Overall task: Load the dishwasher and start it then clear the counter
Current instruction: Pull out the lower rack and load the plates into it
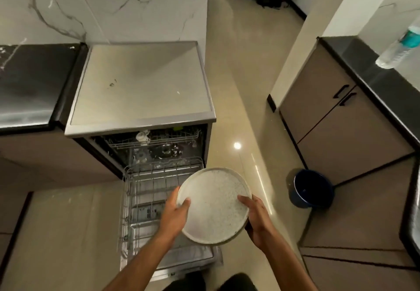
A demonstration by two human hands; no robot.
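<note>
Both hands hold one plate [214, 205] over the pulled-out lower rack [145, 202] of the open dishwasher [141, 86]. At the plate's nine o'clock edge the left hand [175, 214] pinches the rim, thumb on the speckled face; at four o'clock the right hand [255, 214] grips the opposite rim, fingers curled beneath. The plate lies nearly flat, face up. Bare rack wires lie mostly toward nine and ten o'clock from the plate, so the left hand is nearer them. I judge the plate must tip onto its edge to drop between the wires. At three o'clock a dark bucket [312, 188] stands on the floor.
</note>
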